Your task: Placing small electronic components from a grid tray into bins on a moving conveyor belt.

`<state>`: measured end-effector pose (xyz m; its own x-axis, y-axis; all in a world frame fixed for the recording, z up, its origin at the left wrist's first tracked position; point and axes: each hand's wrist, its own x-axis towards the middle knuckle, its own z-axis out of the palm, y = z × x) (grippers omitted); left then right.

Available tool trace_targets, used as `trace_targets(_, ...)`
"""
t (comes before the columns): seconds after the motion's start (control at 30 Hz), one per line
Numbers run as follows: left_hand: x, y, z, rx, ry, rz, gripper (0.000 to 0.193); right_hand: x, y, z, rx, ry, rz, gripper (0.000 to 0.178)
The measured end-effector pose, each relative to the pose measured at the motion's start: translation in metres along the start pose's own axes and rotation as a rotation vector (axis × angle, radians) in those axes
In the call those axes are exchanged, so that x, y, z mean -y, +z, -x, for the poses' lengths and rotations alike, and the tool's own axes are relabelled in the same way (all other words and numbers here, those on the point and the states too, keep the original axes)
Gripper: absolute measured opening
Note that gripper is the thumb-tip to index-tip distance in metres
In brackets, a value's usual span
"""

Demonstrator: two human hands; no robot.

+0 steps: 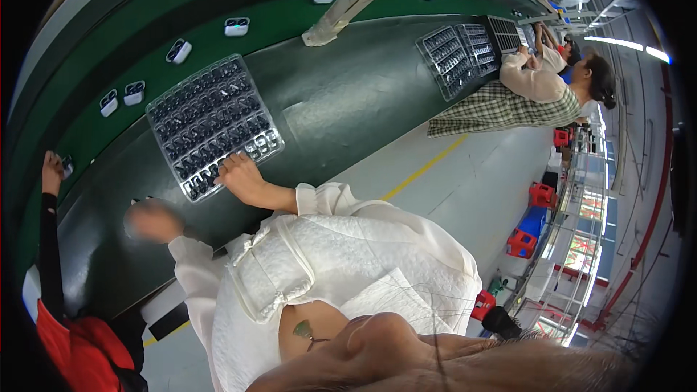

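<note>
the clear tray (214,123) of small dark parts lies on the dark green tabletop (341,101), its near corner under the right hand (243,180). a push from that hand could slide the light tray or tip parts out of their pockets. the right grip rests on the tray's near edge, fingers bent; whether they pinch a part, i cannot tell. the left hand (152,221) is blurred above the tabletop's near edge, just left of the tray; its grip looks loosely open, but i cannot tell for sure.
</note>
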<state>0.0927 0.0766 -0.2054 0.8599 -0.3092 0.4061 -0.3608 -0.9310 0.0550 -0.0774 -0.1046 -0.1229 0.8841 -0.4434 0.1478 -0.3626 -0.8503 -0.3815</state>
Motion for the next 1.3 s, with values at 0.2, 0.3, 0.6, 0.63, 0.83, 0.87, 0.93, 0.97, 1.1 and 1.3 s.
trace_targets(0.2,0.002,-0.003,0.002,-0.016,0.004,-0.032,0.044,0.002,0.004,0.003,0.030,-0.101,0.034,0.019)
trace_targets(0.3,0.004,-0.004,0.002,-0.025,0.014,-0.012,0.044,0.005,-0.003,0.001,0.047,-0.109,0.101,0.022)
trace_targets(0.6,0.006,-0.005,0.000,-0.004,0.005,-0.073,0.045,-0.016,-0.040,-0.022,-0.022,-0.075,-0.135,0.023)
trace_targets(0.63,0.004,-0.007,-0.001,0.011,0.000,-0.090,0.045,-0.021,-0.043,-0.025,-0.039,-0.056,-0.180,0.023)
trace_targets(0.83,0.001,-0.006,0.000,-0.009,0.005,-0.062,0.045,-0.029,-0.053,-0.033,-0.057,-0.117,-0.242,0.021)
trace_targets(0.87,0.005,-0.007,0.000,-0.011,0.004,-0.070,0.045,-0.026,-0.052,-0.032,-0.012,-0.139,-0.274,0.021)
trace_targets(0.93,0.012,-0.008,-0.004,0.010,-0.023,-0.073,0.045,-0.017,-0.049,-0.038,0.024,-0.167,-0.301,0.016)
trace_targets(0.97,0.015,-0.010,-0.001,0.045,-0.049,-0.067,0.045,-0.017,-0.049,-0.038,0.033,-0.183,-0.316,0.016)
trace_targets(1.1,-0.009,-0.021,-0.007,0.025,-0.061,0.065,0.045,-0.048,-0.061,-0.043,-0.081,-0.234,-0.133,0.006)
trace_targets(1.3,-0.005,-0.011,-0.008,0.031,-0.066,0.084,0.046,-0.159,-0.089,-0.101,-0.220,0.139,-0.172,0.018)
